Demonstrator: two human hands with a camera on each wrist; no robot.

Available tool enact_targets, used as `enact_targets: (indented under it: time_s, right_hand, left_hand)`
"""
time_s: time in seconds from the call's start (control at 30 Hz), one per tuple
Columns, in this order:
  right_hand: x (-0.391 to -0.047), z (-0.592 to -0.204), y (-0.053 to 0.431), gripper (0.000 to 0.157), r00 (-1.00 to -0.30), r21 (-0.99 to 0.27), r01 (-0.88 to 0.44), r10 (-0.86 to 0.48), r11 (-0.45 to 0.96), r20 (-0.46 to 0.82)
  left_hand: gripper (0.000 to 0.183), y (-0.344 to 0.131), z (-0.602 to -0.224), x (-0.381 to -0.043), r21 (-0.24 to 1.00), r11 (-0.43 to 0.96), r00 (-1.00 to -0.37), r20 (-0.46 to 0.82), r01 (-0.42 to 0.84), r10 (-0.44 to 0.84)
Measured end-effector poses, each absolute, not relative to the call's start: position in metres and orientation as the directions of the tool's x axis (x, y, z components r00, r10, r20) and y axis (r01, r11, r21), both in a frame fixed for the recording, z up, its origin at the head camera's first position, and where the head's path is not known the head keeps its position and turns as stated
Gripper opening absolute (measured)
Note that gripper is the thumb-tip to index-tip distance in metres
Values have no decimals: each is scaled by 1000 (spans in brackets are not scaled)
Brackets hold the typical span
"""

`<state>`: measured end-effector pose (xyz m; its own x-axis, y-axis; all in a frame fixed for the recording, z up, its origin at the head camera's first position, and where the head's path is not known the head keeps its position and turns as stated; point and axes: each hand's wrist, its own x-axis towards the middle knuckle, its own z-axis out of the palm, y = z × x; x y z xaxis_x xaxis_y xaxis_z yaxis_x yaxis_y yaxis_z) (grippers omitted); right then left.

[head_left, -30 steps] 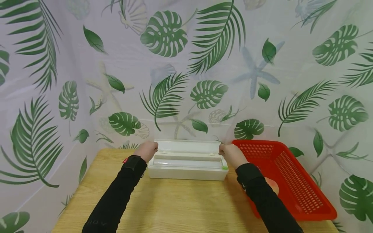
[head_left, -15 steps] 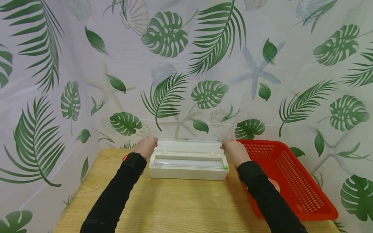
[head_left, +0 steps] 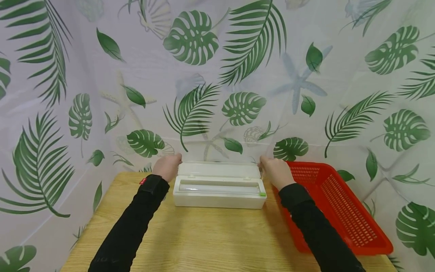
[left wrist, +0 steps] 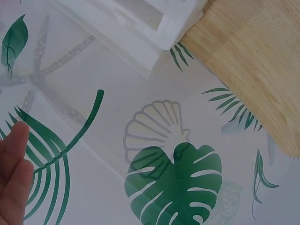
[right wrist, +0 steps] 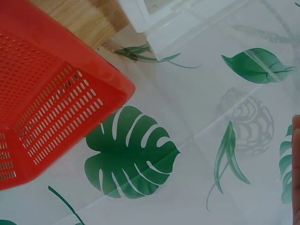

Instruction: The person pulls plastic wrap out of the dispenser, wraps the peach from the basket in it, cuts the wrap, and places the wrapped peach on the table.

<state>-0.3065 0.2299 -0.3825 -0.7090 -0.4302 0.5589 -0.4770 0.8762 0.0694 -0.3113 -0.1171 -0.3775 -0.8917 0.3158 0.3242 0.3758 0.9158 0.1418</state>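
Observation:
A white cling film dispenser point(head_left: 220, 201) lies lengthwise across the back of the table. Its lid point(head_left: 219, 169) is raised and leans back. A pale roll point(head_left: 217, 188) shows in the slot, and a green slider point(head_left: 262, 194) sits at the right of the front edge. My left hand point(head_left: 166, 167) is beside the lid's left end; in the left wrist view, its fingers point(left wrist: 16, 145) are relaxed and hold nothing. My right hand point(head_left: 276, 172) is by the lid's right end. Only a strip of a finger point(right wrist: 296, 164) shows in the right wrist view, apart from the dispenser.
A red plastic basket point(head_left: 360, 211) stands on the right, partly behind my right arm. The wooden table point(head_left: 210, 241) ends at the back against a white leaf-patterned cloth point(head_left: 217, 75), which also hangs along the left side.
The lid has tipped farther back. Both hands have come slightly apart, the left moving left and up, the right moving right. My right sleeve now hides the round pale fruit in the basket.

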Motion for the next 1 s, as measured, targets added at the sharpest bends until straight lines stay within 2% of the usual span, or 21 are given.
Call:
enact_targets:
  time_s: [0.37, 0.67, 0.83, 1.0]
  right_hand:
    - [-301, -367, 228, 18, -658, 66, -480, -408, 875, 633]
    - [-292, -352, 227, 11, -675, 22, -462, -368, 886, 640]
    - [-289, -344, 225, 16, -690, 2, -438, -338, 899, 640]
    - [-284, -336, 223, 19, -666, 11, -437, -332, 899, 668]
  left_hand:
    - [8, -121, -364, -309, 113, 913, -852, 419, 392, 314]
    - [11, -123, -354, -304, 103, 907, -809, 501, 409, 308]
    - [13, -124, -348, -302, 89, 906, -777, 552, 414, 301]
    - [13, -125, -343, -298, 92, 903, -749, 597, 419, 287]
